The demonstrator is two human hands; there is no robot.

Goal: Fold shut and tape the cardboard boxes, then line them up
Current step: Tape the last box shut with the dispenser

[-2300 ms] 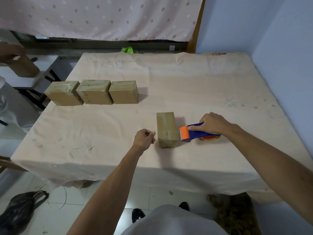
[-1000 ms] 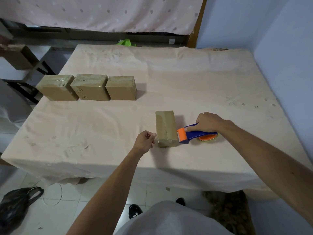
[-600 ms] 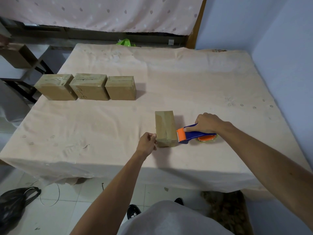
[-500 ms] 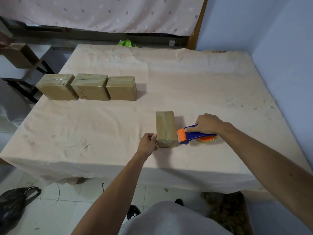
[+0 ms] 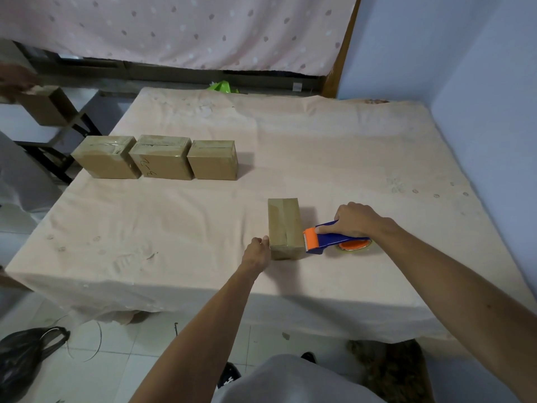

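Near tabletop (image 5: 319,158) front edge, right of centre: one box (image 5: 283,225), long side running away from the person, flaps down, a tape strip along its top.

Left hand (image 5: 257,253): set against the box's near-left corner, touching it. Fingers are hidden behind the knuckles, so I cannot tell whether they pinch anything or only press. Likely a brace, so the box does not slide under the pull from the other side.

Right hand (image 5: 356,221): wrapped around the handle of the dispenser (image 5: 325,241). Its orange head meets the box's right face near the front, and its roll lies low by the tabletop. This looks like tape being run down or cut at that side.

Far left: three boxes (image 5: 162,161), taped, touching in a row and well apart from the work spot. Probably the finished line, with this box due at its right end once sealed.
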